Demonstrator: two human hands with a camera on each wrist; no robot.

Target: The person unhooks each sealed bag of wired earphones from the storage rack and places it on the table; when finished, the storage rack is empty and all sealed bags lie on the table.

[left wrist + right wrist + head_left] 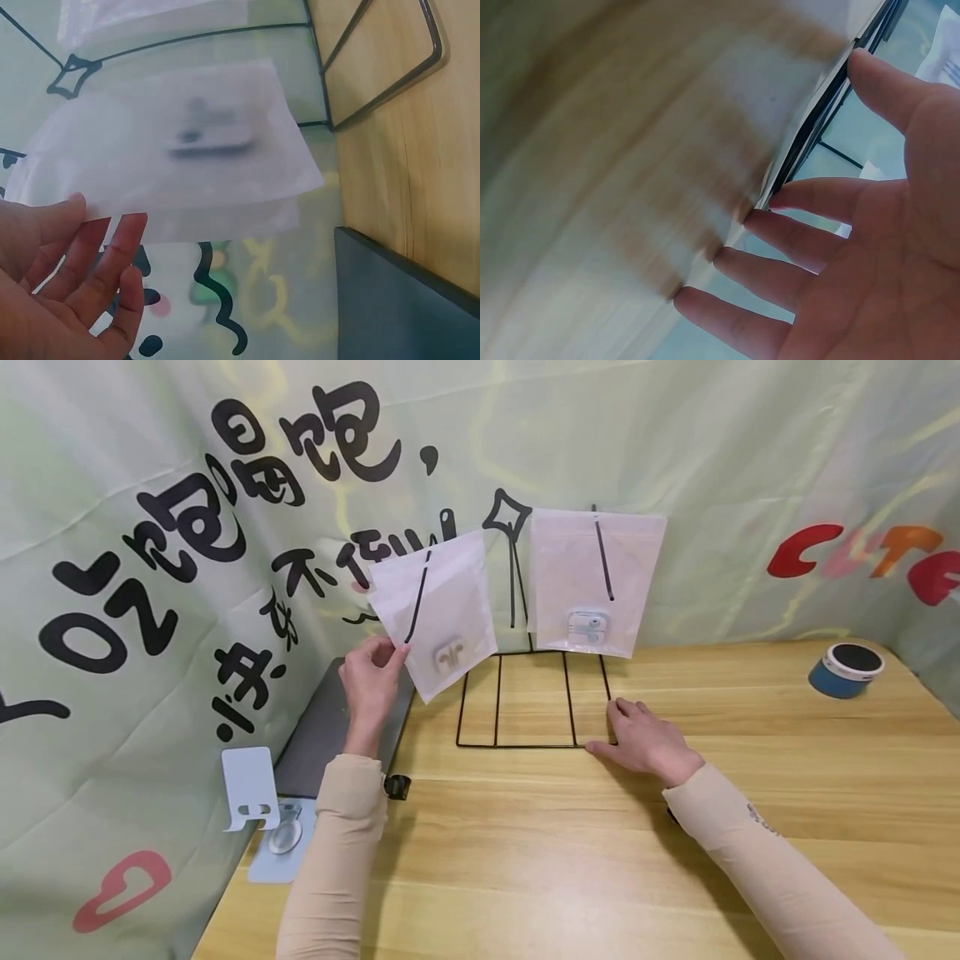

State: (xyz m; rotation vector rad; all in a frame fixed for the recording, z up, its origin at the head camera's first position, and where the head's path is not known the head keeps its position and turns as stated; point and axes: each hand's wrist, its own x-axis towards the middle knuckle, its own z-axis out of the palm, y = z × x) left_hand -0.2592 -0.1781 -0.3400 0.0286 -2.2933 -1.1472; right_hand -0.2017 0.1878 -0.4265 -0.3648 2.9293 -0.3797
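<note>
A black wire rack point(516, 746) stands on the table, its flat base toward me. On its left hook hangs a frosted bag point(457, 602) with a small earphone set inside. My left hand point(370, 681) pinches this bag's left edge between thumb and fingers; in the left wrist view the bag point(210, 172) is tilted. A second frosted bag point(558, 564), also with earphones showing through, hangs on the right hook. At the base's front right corner, my right hand point(645, 739) rests with fingers spread, thumb and fingertips touching the wire and the tabletop.
Left of the rack lies a dark grey flat panel point(311, 739), with a pale blue phone stand point(251, 785) in front of it. A blue and white round speaker point(846, 670) sits at the far right. Behind the table point(510, 860) hangs a printed curtain point(675, 435).
</note>
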